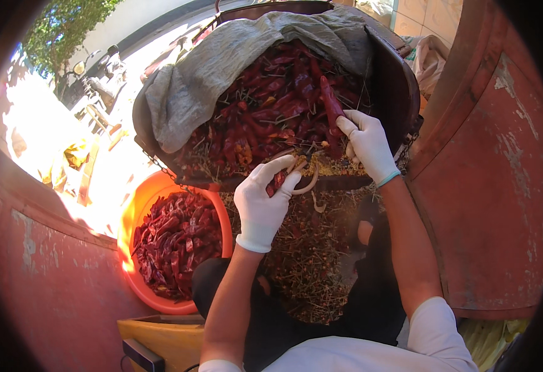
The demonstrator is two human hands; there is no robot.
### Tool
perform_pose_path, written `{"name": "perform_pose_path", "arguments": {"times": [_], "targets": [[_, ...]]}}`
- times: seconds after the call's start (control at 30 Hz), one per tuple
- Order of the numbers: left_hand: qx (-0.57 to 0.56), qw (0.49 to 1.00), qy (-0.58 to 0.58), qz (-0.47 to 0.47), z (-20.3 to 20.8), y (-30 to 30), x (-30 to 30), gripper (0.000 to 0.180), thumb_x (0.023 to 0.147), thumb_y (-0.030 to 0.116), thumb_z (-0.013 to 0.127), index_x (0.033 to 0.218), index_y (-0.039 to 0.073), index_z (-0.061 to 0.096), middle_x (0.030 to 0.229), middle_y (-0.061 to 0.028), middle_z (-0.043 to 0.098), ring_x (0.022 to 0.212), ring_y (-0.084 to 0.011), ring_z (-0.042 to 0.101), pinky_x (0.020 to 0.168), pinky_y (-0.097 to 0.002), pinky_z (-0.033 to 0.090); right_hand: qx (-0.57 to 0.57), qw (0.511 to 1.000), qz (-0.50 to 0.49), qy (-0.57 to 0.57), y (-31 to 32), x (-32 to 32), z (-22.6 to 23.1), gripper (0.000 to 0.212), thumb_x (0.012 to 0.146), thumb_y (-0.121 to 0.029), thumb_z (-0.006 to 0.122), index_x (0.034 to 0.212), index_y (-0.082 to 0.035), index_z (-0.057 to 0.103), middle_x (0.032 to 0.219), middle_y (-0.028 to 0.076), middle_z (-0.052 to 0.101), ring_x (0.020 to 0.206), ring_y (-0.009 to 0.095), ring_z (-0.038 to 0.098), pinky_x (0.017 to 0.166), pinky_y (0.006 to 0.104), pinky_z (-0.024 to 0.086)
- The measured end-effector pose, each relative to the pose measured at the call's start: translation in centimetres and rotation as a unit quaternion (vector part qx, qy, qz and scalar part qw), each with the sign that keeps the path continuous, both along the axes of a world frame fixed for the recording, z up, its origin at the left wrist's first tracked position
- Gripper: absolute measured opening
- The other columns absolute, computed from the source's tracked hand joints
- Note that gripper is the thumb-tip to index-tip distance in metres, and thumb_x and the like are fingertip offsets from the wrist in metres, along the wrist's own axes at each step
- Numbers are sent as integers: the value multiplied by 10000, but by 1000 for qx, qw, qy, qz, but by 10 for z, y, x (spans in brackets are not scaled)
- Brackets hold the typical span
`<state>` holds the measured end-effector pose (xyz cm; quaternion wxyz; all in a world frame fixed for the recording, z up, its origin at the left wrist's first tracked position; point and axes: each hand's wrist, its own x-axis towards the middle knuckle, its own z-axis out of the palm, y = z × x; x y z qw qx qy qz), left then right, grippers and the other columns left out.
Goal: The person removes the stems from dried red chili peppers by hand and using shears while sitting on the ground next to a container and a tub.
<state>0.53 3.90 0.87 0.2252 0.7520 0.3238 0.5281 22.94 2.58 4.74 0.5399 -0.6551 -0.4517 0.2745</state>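
My right hand (370, 142), in a white glove, pinches a long dried red chili pepper (330, 104) that points up and away over the pile. My left hand (262, 201), also gloved in white, is closed around a darker, wrinkled chili (277, 181) at the near edge of the pile. Beside its fingertips is a pale, curved, loop-like piece (311, 180); whether the hand grips it too I cannot tell. Both hands are over the front rim of a dark metal cart bin (401, 87) heaped with dried red chilies (271, 102), loose stems and yellow seeds.
Grey sacking (215, 68) drapes over the bin's far and left sides. An orange tub (132, 254) of chilies stands at the left, with a yellow wooden box (166, 341) nearer me. Stems and debris (302, 266) cover the ground between my legs. Red metal panels (482, 186) flank both sides.
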Motion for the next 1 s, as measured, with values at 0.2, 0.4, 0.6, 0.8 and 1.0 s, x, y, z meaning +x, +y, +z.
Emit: {"name": "perform_pose_path", "arguments": {"times": [0.2,0.4,0.6,0.8,1.0], "targets": [[109,957,266,21,3,-13,5,670,800,258,776,1430,254,549,794,-10,583,703,-204,623,592,-346,503,-101,970,211,68,-31,-27,0,364,999,-252,587,1243,8,661,679,4,570,467,69,488,421,252,364],[95,948,301,41,-7,-5,4,725,783,324,789,1448,236,516,805,-22,588,732,-208,632,597,-351,506,-107,960,259,24,-32,-34,-12,350,1024,-327,522,1122,-33,686,645,26,591,481,87,528,444,253,426],[82,965,245,54,-5,-4,5,584,773,403,798,1278,164,625,860,-29,649,770,-221,668,613,-347,517,-77,959,272,-31,-33,-33,-7,429,1030,-394,496,1149,-26,681,679,42,619,563,92,595,525,251,499],[9,977,206,58,7,-6,4,513,763,443,825,1092,71,694,997,-92,725,884,-271,712,745,-350,557,25,964,265,-12,-35,-32,-10,407,981,-343,618,1189,5,664,833,79,703,685,115,667,605,287,530],[-3,974,219,51,9,-9,1,524,754,457,826,1085,73,695,969,-80,712,843,-268,705,728,-354,553,59,973,187,-119,-36,-43,-11,265,918,-207,700,1103,-20,718,845,126,738,727,157,712,667,296,543]]}}
